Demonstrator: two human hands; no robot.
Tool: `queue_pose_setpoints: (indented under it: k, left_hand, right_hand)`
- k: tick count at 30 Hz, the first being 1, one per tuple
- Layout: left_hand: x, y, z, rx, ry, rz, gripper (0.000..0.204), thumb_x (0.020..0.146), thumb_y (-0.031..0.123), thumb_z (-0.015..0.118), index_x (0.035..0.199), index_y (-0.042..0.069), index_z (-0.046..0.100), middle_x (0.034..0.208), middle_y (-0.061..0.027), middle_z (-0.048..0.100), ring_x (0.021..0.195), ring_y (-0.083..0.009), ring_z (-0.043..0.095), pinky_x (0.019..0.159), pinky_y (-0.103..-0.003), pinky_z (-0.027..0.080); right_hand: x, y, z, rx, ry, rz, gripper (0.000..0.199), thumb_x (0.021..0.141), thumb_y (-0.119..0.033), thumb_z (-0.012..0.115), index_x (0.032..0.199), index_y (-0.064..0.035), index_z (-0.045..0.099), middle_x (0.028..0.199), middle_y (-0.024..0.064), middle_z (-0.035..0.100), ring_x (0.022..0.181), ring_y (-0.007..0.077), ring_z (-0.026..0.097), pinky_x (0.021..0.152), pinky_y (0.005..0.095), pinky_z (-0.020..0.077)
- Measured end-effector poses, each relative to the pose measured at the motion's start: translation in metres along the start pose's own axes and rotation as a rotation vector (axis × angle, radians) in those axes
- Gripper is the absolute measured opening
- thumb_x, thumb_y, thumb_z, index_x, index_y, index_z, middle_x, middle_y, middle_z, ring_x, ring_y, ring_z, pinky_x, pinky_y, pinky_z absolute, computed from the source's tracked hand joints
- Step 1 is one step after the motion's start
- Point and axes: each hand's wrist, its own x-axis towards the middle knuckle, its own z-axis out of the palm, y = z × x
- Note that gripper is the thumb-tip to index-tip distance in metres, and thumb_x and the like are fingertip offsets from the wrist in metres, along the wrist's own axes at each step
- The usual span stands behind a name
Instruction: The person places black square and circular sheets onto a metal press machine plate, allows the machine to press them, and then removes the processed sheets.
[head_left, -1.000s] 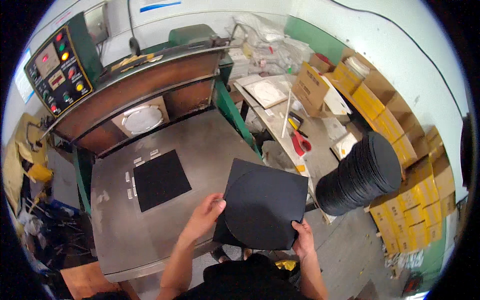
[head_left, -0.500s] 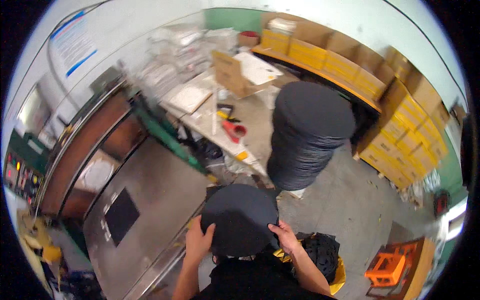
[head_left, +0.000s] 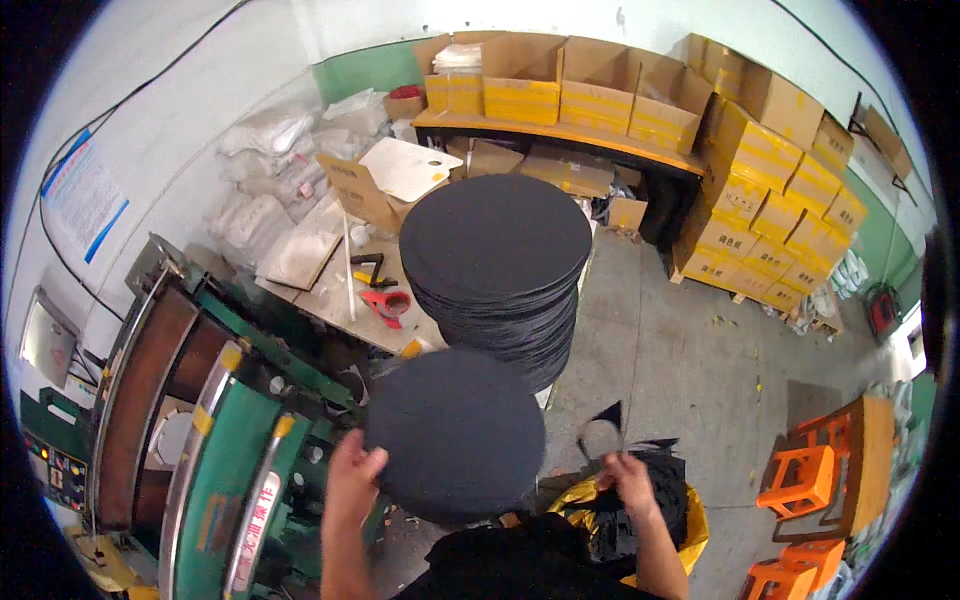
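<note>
My left hand (head_left: 352, 478) grips a round black disc (head_left: 455, 435) by its left edge, thumb on top. The disc lies flat in front of my body, overlapping the view of a tall stack of black discs (head_left: 495, 245) behind it. My right hand (head_left: 628, 482) is apart from the disc, with thumb and fingers closed on a thin black scrap (head_left: 616, 412) that has a curved cut-out edge. That scrap stands up over a yellow bag (head_left: 697, 535) holding more black offcuts (head_left: 665, 490).
A green press (head_left: 225, 465) with metal edges stands at the left, beside a control panel (head_left: 58, 470). Behind it, a worktable (head_left: 335, 300) carries a red tape dispenser (head_left: 388, 305). Cardboard boxes (head_left: 760, 215) are stacked far right; orange stools (head_left: 800, 480) stand at right.
My right hand has left the disc and moved right, now holding a black scrap. The left hand still grips the disc. The view has turned, and a green press part now covers the metal bed.
</note>
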Motion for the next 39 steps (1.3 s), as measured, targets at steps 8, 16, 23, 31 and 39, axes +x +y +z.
queue_pose_setpoints:
  k: [8, 16, 23, 31, 39]
  left_hand:
    - [0.104, 0.151, 0.096, -0.376, -0.272, 0.382, 0.048, 0.094, 0.005, 0.055, 0.138, -0.005, 0.04, 0.136, -0.0152, 0.051, 0.123, -0.0247, 0.05, 0.105, -0.037, 0.039]
    - [0.174, 0.157, 0.155, -0.197, -0.292, 0.188, 0.032, 0.095, 0.008, 0.055, 0.126, -0.002, 0.05, 0.113, -0.0122, 0.064, 0.095, -0.0228, 0.067, 0.078, -0.036, 0.058]
    - [0.185, 0.157, 0.155, -0.348, -0.3, -0.052, 0.043, 0.095, 0.026, 0.06, 0.129, 0.001, 0.05, 0.118, -0.0164, 0.063, 0.107, -0.0297, 0.063, 0.091, -0.043, 0.053]
    - [0.081, 0.098, 0.067, 0.021, -0.019, 0.691, 0.027, 0.098, 0.031, 0.054, 0.104, 0.005, 0.052, 0.093, -0.0033, 0.056, 0.09, -0.015, 0.054, 0.083, -0.033, 0.048]
    - [-0.254, -0.216, -0.208, 0.526, 1.148, -0.064, 0.032, 0.083, 0.024, 0.064, 0.109, 0.007, 0.068, 0.11, -0.0143, 0.066, 0.097, -0.0344, 0.064, 0.083, -0.043, 0.052]
  right_hand:
    - [-0.027, -0.044, -0.158, -0.726, 0.938, -0.177, 0.029, 0.097, -0.026, 0.052, 0.091, 0.0012, 0.061, 0.063, 0.012, 0.06, 0.056, 0.0219, 0.061, 0.054, 0.0373, 0.0451]
    - [-0.033, 0.062, -0.219, -1.53, 0.964, -0.087, 0.026, 0.096, -0.025, 0.051, 0.091, -0.0031, 0.066, 0.083, 0.0167, 0.069, 0.072, 0.0372, 0.065, 0.066, 0.0481, 0.0493]
    - [-0.051, 0.297, -0.178, -1.475, 0.392, 0.288, 0.049, 0.081, -0.028, 0.065, 0.121, -0.0015, 0.057, 0.108, 0.0195, 0.065, 0.094, 0.0348, 0.065, 0.091, 0.0523, 0.0459]
    - [0.091, 0.27, 0.043, -0.756, -0.593, 0.371, 0.041, 0.086, -0.029, 0.066, 0.114, -0.0001, 0.06, 0.096, 0.0186, 0.066, 0.083, 0.032, 0.066, 0.074, 0.0471, 0.0514]
    - [0.13, 0.169, 0.175, -1.006, -0.853, 0.152, 0.025, 0.098, -0.024, 0.053, 0.107, -0.0064, 0.069, 0.116, 0.0189, 0.06, 0.106, 0.0323, 0.057, 0.081, 0.0429, 0.0456]
